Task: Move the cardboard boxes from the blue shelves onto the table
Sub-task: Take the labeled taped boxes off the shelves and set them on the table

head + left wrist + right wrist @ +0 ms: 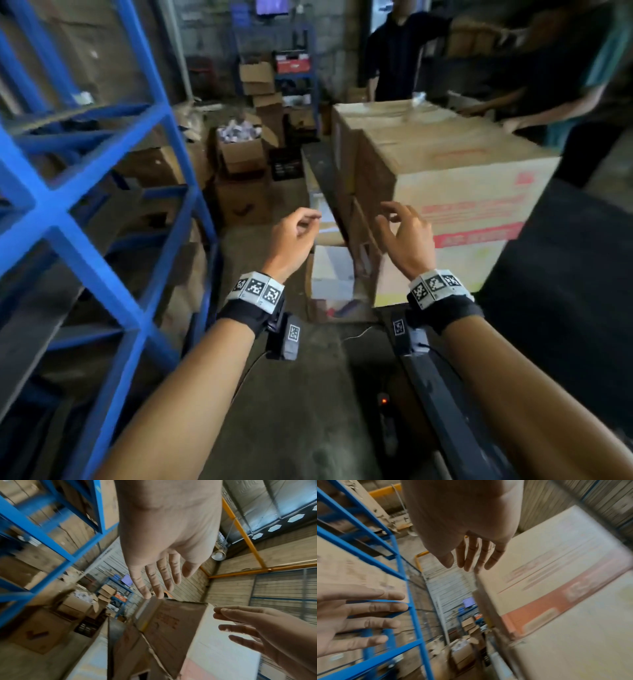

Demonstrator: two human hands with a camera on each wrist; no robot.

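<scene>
My left hand and right hand hang slack-fingered, holding nothing. 2 cardboard boxes sit on the table; I should turn squarely toward the blue shelves.

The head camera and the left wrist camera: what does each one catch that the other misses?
Only the head view shows the marker-covered wristbands and two other people standing beyond the boxes, one in a dark shirt. Only the left wrist view shows the orange beam and a hanging lamp overhead. Both show the left hand, the right hand, both empty with relaxed fingers, the blue shelves and the red-printed cardboard box.
</scene>
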